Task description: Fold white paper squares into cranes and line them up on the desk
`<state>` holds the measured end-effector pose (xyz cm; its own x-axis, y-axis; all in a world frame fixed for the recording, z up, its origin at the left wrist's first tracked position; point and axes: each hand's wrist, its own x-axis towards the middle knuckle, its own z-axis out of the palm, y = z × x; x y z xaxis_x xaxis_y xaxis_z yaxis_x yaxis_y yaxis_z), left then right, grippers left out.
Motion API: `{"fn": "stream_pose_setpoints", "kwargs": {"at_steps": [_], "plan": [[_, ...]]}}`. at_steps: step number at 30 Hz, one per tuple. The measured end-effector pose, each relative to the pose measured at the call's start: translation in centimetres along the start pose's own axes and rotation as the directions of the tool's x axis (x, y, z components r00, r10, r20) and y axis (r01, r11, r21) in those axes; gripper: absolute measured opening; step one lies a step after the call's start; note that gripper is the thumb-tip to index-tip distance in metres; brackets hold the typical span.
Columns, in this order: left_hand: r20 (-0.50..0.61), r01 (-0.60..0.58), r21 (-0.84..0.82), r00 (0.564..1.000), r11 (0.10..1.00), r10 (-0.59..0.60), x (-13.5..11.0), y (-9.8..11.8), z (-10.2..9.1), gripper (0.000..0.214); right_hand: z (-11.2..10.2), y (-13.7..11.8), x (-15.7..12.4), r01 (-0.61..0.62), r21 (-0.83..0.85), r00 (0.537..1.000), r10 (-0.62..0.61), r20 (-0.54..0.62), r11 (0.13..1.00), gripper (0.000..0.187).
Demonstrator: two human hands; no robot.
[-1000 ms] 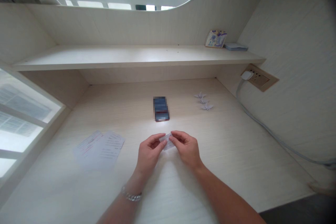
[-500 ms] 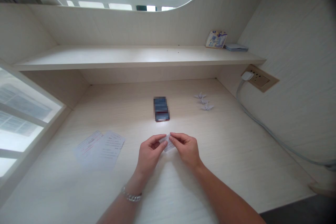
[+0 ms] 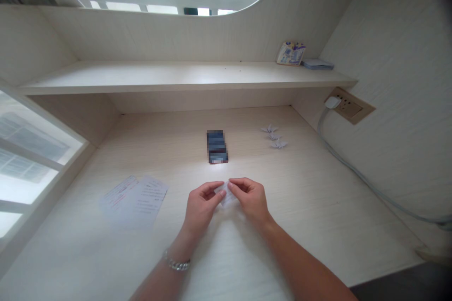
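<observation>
A small piece of folded white paper [image 3: 229, 198] is held just over the desk, in the middle of the head view. My left hand [image 3: 203, 203] pinches its left side between thumb and fingers. Its upper right part is gripped by my right hand [image 3: 251, 199], thumb and fingertips pressed together. My fingers cover some of the folds. Beyond my hands lies a phone [image 3: 217, 146] with a blurred-out screen. Three small folded paper cranes [image 3: 273, 137] stand in a group farther back on the right.
Two written paper sheets [image 3: 150, 197] overlap on the left of the desk [image 3: 310, 207]. A shelf [image 3: 176, 74] spans the back, bearing a snack-like packet [image 3: 290, 53] and a flat pad [image 3: 318, 64]. A cable [image 3: 348, 163] runs along the right wall from a socket [image 3: 353, 105].
Both hands keep their pinch on the folded paper and have hardly moved. The paper's lower edge looks slightly shifted; everything else is as it was.
</observation>
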<state>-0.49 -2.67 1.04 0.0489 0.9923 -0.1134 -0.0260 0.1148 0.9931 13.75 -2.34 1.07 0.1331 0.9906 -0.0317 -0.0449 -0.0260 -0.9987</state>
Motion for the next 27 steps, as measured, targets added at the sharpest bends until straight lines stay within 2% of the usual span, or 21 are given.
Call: {"fn": "stream_pose_setpoints", "kwargs": {"at_steps": [11, 19, 24, 27], "plan": [[0.005, 0.018, -0.035, 1.000, 0.999, -0.018, 0.07, -0.32, -0.03, 0.031, 0.02, 0.20, 0.28, -0.038, 0.031, 0.999, 0.038, 0.007, 0.999, 0.021], [0.027, 0.069, -0.097, 0.997, 0.993, -0.066, 0.05, -0.29, -0.05, 0.036, -0.09, 0.66, 0.41, -0.112, 0.158, 0.993, 0.103, 0.065, 0.981, 0.030], [0.092, 0.196, -0.245, 0.980, 0.950, -0.178, 0.12, -0.41, -0.06, 0.045, -0.03, 0.59, 0.38, -0.082, 0.132, 0.996, 0.079, 0.032, 0.988, 0.023], [0.127, 0.229, -0.347, 0.972, 0.909, -0.197, 0.18, -0.27, -0.04, 0.050, 0.06, 0.56, 0.40, -0.079, 0.141, 0.997, 0.079, 0.008, 0.987, 0.022]]}}
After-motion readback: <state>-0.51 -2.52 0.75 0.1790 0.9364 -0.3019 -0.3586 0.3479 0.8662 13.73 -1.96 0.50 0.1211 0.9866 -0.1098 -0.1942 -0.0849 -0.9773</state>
